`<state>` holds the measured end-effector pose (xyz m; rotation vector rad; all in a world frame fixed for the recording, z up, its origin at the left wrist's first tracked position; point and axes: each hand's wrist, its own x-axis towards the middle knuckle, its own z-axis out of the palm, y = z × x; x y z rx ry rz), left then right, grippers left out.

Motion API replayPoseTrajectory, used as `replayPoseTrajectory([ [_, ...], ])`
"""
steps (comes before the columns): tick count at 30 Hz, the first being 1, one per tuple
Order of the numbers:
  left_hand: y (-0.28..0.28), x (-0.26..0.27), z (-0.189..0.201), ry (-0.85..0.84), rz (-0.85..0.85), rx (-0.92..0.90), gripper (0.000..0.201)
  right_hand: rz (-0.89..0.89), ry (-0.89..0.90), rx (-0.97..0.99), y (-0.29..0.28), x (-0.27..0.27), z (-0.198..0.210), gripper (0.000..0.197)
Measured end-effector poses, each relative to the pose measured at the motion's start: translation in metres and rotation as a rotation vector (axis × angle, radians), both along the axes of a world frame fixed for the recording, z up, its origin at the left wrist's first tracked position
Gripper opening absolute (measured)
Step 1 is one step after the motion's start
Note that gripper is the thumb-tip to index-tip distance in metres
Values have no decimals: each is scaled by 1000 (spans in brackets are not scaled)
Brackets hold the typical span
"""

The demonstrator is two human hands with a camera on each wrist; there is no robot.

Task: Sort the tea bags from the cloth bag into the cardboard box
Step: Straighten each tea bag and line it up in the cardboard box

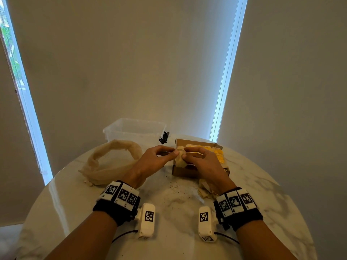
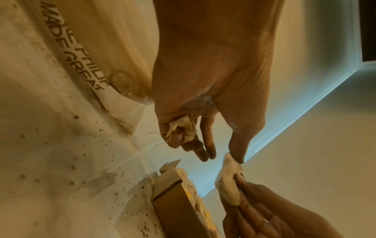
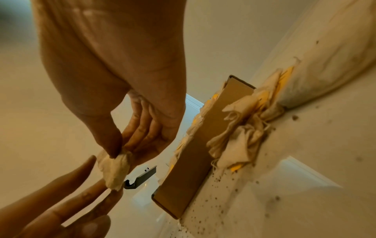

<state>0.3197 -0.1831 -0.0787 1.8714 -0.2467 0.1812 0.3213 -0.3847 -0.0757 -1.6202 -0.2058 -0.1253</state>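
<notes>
Two forearms enter from the near edge, each with one black wristband carrying three coded tags and one white camera unit hanging on the inner side. Both hang above the round marbled desk [image 1: 75,212], which is peppered with dark specks between the wrists.

One small heap of crumpled tea bags [image 1: 205,190] lies on the desk just beside the right wrist and touches the near wall of the box.

Left hand [image 1: 153,160]: thumb and forefinger are pinched on one end of a single tea bag [image 1: 180,158]; the left wrist view shows the remaining fingers curled round a second, crumpled tea bag [image 2: 183,126] in the palm. Right hand [image 1: 203,162]: thumb and fingertips grip the other end of the same single bag, the other fingers loosely bent. That bag hangs between the two hands, above the near left corner of the box.

One cardboard box [image 1: 183,172] stands open on the desk under the right hand, holding pale tea bags with yellow tags; their number cannot be told.

One cloth bag [image 1: 105,166] lies slack on the desk to the left of the left hand, mouth open, apart from the box.

Farther off stand one clear plastic tub [image 1: 131,130] and one small black clip [image 1: 164,137] just beside its right corner.

Behind are two closed blinds with bright gaps.
</notes>
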Motion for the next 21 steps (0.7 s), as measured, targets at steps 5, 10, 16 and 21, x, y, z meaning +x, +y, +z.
replayPoseTrajectory([
  [5, 2, 3, -2, -25, 30, -2, 20, 15, -2, -43, -2, -2, 3, 26],
  [10, 7, 1, 1, -54, 97, -144, 19, -25, -170, -154, -14, -2, 22, 19],
  [16, 7, -2, 6, -64, 11, -68, 23, 241, -232, -645, -2, 3, 50, 19],
  [21, 6, -2, 5, -65, 7, -66, 18, 235, -223, -796, -2, 19, 64, 23],
])
